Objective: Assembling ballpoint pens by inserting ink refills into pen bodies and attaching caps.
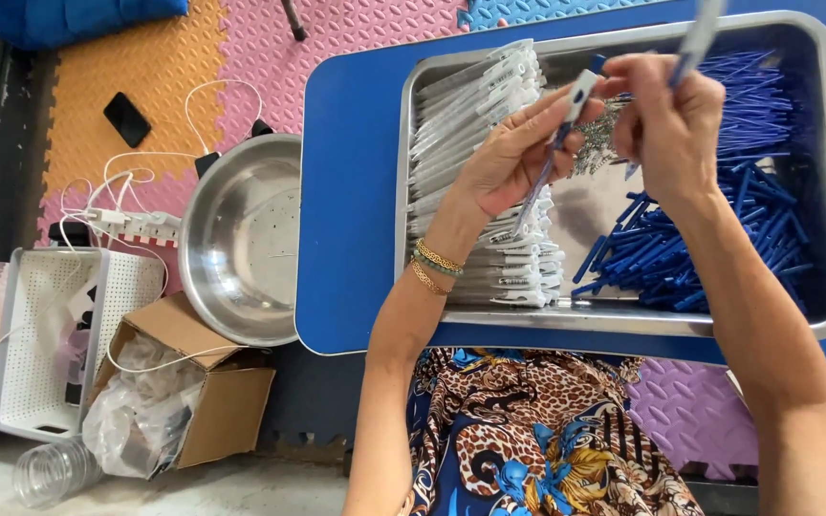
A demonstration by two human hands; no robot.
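Above a steel tray (623, 320) on a blue table (351, 191), my left hand (513, 153) grips a clear pen barrel with a blue refill (549, 158), tilted. My right hand (671, 119) pinches a second pen part (695, 38) that points up past the frame's top. The two hands nearly touch at the fingertips. In the tray, clear pen barrels (475, 105) are stacked at the left, blue pen parts (719, 239) are heaped at the right, and a small pile of metal springs (597, 139) lies between them. Gold bracelets (435, 268) circle my left wrist.
A steel bowl (241, 239) sits left of the table on coloured foam mats. Nearby are a white power strip with cables (131, 225), a black phone (127, 119), a white perforated basket (35, 344), a cardboard box with plastic bags (179, 397) and a clear jar (50, 470).
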